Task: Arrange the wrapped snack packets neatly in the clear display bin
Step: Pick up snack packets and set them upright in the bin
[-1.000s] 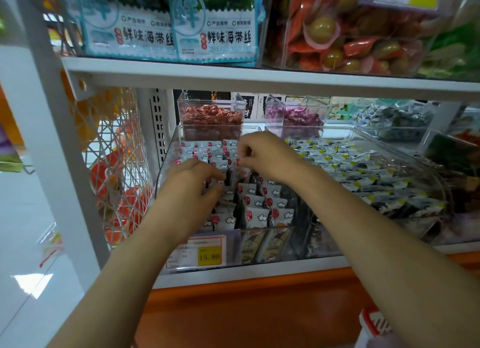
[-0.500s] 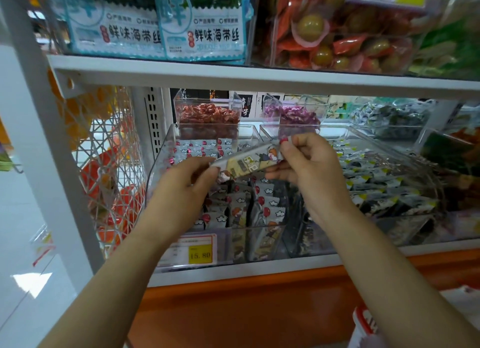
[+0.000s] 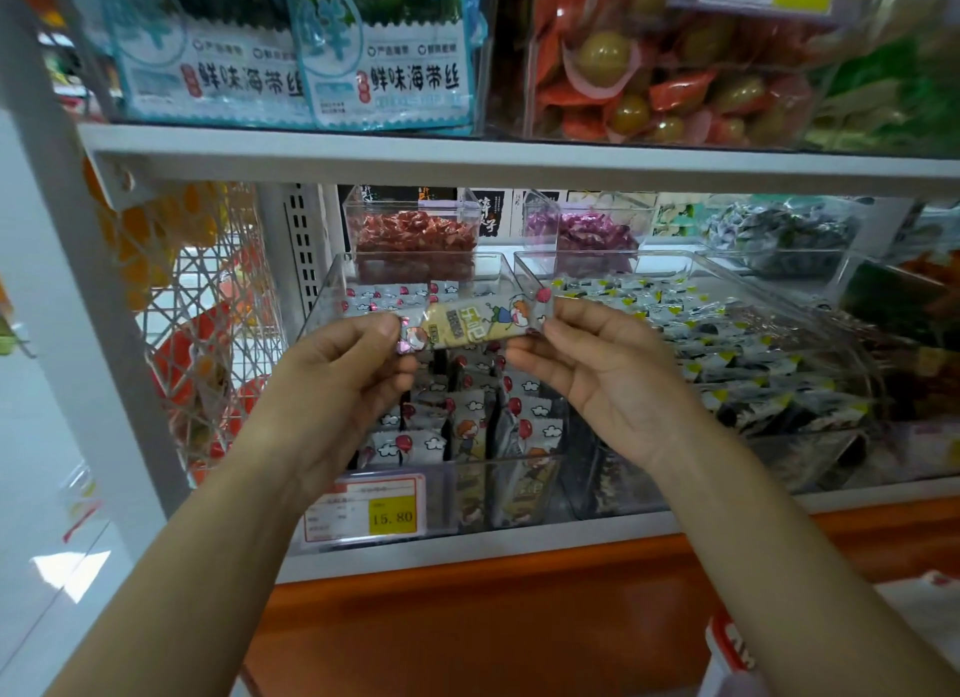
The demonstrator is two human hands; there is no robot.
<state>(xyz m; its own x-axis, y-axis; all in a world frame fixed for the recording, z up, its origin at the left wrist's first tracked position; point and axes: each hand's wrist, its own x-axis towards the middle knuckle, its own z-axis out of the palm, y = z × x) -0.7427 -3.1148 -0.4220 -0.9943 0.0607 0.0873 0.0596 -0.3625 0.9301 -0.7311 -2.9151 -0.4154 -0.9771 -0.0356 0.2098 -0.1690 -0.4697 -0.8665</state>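
A long wrapped snack packet (image 3: 475, 322), yellowish with a cartoon figure and a red balloon, is held level above the clear display bin (image 3: 488, 480). My left hand (image 3: 337, 384) pinches its left end. Its right end is pinched by my right hand (image 3: 608, 379). In the bin below stand rows of several like packets (image 3: 467, 426), white with red balloons and clouds, on end.
A yellow price tag reading 15.80 (image 3: 392, 514) hangs on the bin front. A second clear bin (image 3: 727, 353) of grey and yellow packets sits to the right. Small bins of red sweets (image 3: 413, 239) and purple sweets (image 3: 582, 236) stand behind. A shelf edge (image 3: 519, 163) runs close overhead.
Both hands left the packets in the bin and lifted one packet out. It now hangs by its two ends, nearly level, above the bin.
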